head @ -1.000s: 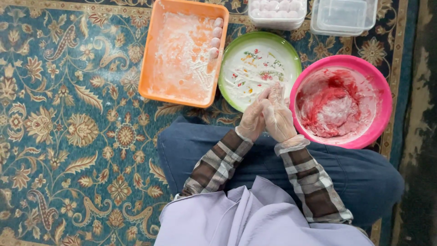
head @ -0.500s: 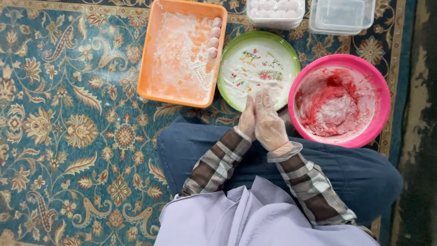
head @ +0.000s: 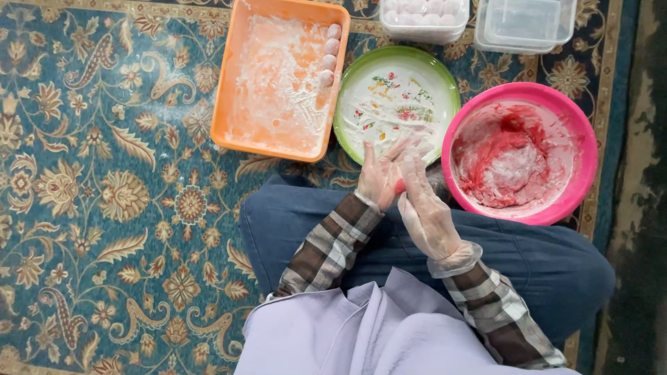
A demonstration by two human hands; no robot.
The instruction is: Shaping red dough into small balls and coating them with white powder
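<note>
My left hand (head: 379,177) and my right hand (head: 425,205), both in thin clear gloves, press palm to palm over my lap. A small pink lump of dough (head: 399,186) shows between the palms. Just beyond the fingertips lies a green-rimmed plate (head: 345,103) dusted with flour. To the right stands a pink bowl (head: 588,160) holding red and white dough (head: 504,163). An orange tray (head: 229,90) at the left is floured, with a few pale pink dough balls (head: 329,54) along its right side.
I sit cross-legged on a patterned blue carpet (head: 104,187). Two clear plastic containers sit at the far edge: one (head: 424,14) with pale balls, one (head: 528,24) that looks empty. A dark floor strip (head: 639,208) runs along the right.
My hands slid against each other over the dough, the right hand drawing back toward me and the left staying forward. The view shifted slightly.
</note>
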